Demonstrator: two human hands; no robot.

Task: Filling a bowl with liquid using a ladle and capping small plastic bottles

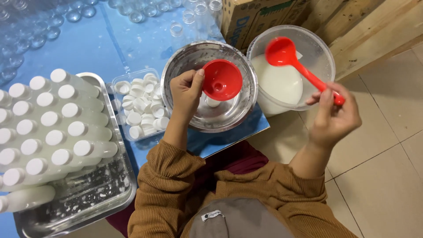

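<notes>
My left hand (186, 93) grips the rim of a red funnel (221, 79) that sits in a small bottle (213, 102) standing inside a steel bowl (176, 66). My right hand (333, 115) holds the handle end of a red ladle (286, 57). The ladle's cup hangs over a clear round tub (324, 57) tilted toward me and partly filled with white liquid (280, 83).
A metal tray (88, 194) at the left holds several filled white-capped bottles (57, 128). A clear box of white caps (139, 105) lies beside the bowl. Empty clear bottles (132, 15) stand on the blue table (88, 48). A cardboard box (246, 17) and wooden planks (365, 35) are behind.
</notes>
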